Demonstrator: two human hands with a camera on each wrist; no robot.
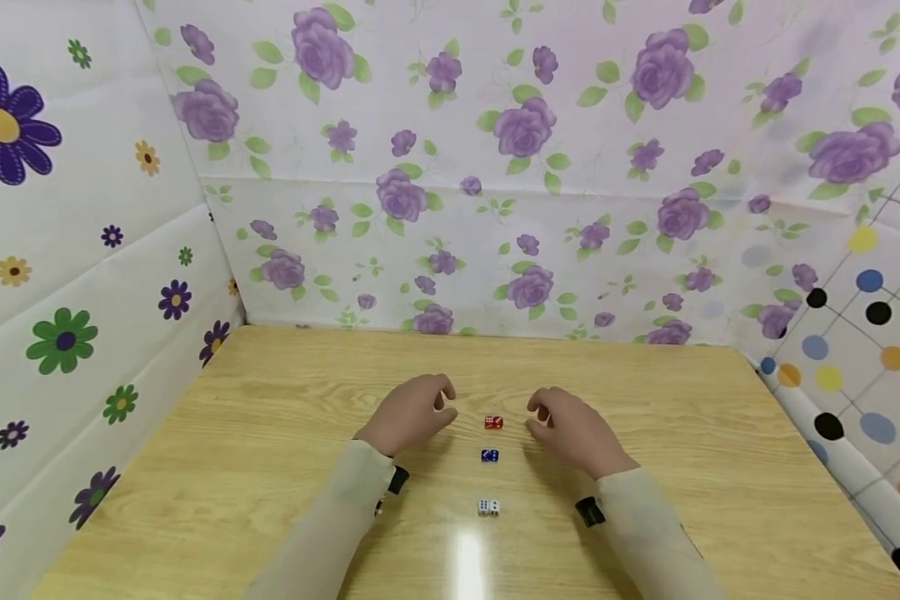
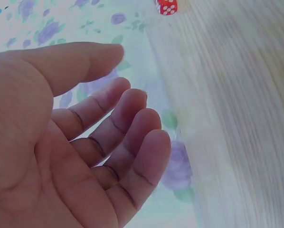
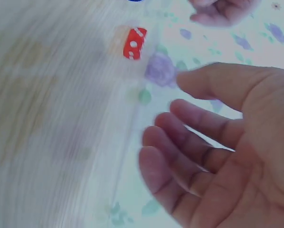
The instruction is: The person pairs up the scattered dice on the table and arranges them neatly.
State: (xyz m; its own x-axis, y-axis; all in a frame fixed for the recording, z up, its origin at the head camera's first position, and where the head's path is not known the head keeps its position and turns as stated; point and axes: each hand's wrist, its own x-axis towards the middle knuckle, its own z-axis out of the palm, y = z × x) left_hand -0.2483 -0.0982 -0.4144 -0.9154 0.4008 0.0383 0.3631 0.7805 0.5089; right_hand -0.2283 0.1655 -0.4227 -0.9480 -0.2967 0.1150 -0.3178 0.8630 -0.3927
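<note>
Two red dice (image 1: 493, 422) sit side by side on the wooden table, between the two hands. Nearer the body lies a pair of blue dice (image 1: 490, 456), and closer still a pair of white dice (image 1: 489, 507). My left hand (image 1: 412, 414) hovers left of the red dice, fingers loosely bent and nothing in its grasp. On the other side my right hand (image 1: 572, 427) mirrors it, also holding nothing. Both wrist views show a gap between thumb and fingertips; a red die (image 2: 167, 6) appears beyond the left thumb, and red dice (image 3: 134, 43) beyond the right one.
The wooden table (image 1: 270, 500) carries the dice in a rough column down its middle. A rose-patterned cloth wall (image 1: 465, 233) closes off the back. Flowered cloth (image 1: 120, 317) stands on the left and dotted cloth (image 1: 847, 333) on the right. Each wrist wears a black band.
</note>
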